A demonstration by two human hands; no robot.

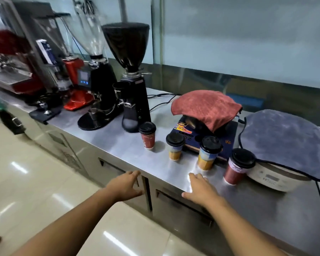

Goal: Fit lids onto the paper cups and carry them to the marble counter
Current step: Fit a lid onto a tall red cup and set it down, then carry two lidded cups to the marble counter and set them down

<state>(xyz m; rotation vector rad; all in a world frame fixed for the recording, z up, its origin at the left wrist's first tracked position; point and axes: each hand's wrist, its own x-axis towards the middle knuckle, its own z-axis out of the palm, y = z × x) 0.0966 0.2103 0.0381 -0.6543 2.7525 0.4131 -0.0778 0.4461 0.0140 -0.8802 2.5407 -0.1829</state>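
Four lidded paper cups stand in a row near the front edge of the steel bench [109,139], within easy reach: left red cup [147,136], left blue-orange cup [175,148], right blue-orange cup [208,154], right red cup [236,169]. Black lids seated, contents hidden. Left hand [127,183] and right hand [199,189] empty, fingers loosely spread, stretched toward the cups. Lidding looks done; carrying next. Marble counter not in view.

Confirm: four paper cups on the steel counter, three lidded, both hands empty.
Not three: in the head view all four wear black lids: left red cup, left blue cup, right blue cup, right red cup. They stand on the steel counter; left hand and right hand are empty.
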